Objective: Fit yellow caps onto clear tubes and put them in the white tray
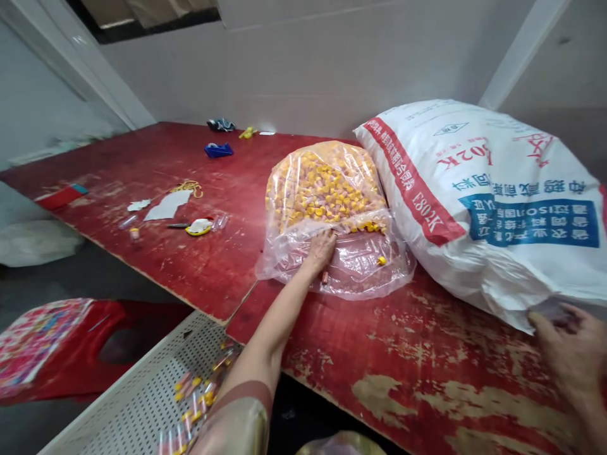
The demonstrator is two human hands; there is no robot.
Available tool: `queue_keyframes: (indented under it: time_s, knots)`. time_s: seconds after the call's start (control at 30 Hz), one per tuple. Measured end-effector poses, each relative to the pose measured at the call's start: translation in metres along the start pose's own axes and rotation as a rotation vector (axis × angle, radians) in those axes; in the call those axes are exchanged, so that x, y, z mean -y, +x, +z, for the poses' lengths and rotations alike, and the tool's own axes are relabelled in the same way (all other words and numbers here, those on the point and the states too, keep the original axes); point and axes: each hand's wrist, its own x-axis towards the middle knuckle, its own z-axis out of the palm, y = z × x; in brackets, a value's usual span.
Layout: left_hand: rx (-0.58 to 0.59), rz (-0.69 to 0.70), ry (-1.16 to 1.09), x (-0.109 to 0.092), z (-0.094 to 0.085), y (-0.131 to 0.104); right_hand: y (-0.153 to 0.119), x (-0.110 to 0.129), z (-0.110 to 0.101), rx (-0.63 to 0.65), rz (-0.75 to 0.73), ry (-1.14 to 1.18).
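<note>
A clear plastic bag (pixel 341 268) lies on the red table, filled at its far end with many small yellow-capped pieces (pixel 327 183). My left hand (pixel 322 249) reaches to the bag's near, flatter part, its fingertips at the edge of the heap. Those fingers point away and are partly hidden. One loose yellow cap (pixel 382 260) and a small dark reddish piece (pixel 325 278) are by the bag's mouth. At the right edge my right hand (pixel 571 341) is blurred, fingers curled round something greyish, beside the lower corner of a big white woven sack (pixel 474 189).
Left on the table (pixel 303 341) are scissors (pixel 196 227), white paper (pixel 168 204), yellow string (pixel 190 188) and a blue tape dispenser (pixel 219 150). Below the table edge, a perforated white crate (pixel 142 373) holds several yellow-capped tubes (pixel 194 404). A red stool (pixel 118 341) stands beside it.
</note>
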Motion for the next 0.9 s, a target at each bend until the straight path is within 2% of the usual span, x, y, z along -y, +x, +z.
queue_keyframes:
  time_s: [0.07,0.1,0.2,0.33,0.4,0.47,0.5,0.53,0.6,0.67,0.73,0.8,0.9]
  knots:
    - [0.038,-0.013,-0.027,0.001,0.004,0.011,-0.037,0.006,-0.004,0.011,0.112,0.088]
    - [0.056,-0.018,-0.038,0.002,0.006,0.014,-0.054,0.011,-0.003,0.044,0.117,0.129]
    - [0.075,-0.057,-0.075,0.005,0.007,0.016,-0.09,0.028,0.01,0.226,-0.017,0.096]
    - [0.014,-0.198,-0.145,0.011,0.0,0.006,-0.104,0.043,0.032,0.439,-0.195,0.045]
    - [-0.025,-0.22,-0.145,0.013,-0.006,-0.005,-0.109,0.048,0.04,0.527,-0.257,0.032]
    - [-0.095,-0.26,-0.175,0.012,-0.012,-0.018,-0.114,0.051,0.049,0.593,-0.334,-0.004]
    - [-0.143,-0.298,-0.258,0.009,-0.014,-0.024,-0.117,0.053,0.053,0.618,-0.378,-0.018]
    - [-0.179,-0.339,-0.409,0.004,-0.015,-0.032,-0.121,0.054,0.058,0.646,-0.415,-0.029]
    - [-0.185,-0.431,-0.868,-0.013,-0.014,-0.05,-0.129,0.058,0.069,0.708,-0.465,-0.04]
    - [-0.087,-0.493,-1.335,-0.038,-0.009,-0.075,-0.136,0.064,0.08,0.75,-0.506,-0.045]
    - [0.021,-0.519,-1.636,-0.068,-0.001,-0.104,-0.141,0.071,0.09,0.75,-0.546,-0.061]
    - [0.082,-0.528,-1.79,-0.097,0.006,-0.133,-0.143,0.076,0.095,0.75,-0.596,-0.122]
    - [0.107,-0.529,-1.798,-0.126,0.014,-0.164,-0.143,0.081,0.095,0.775,-0.687,-0.255]
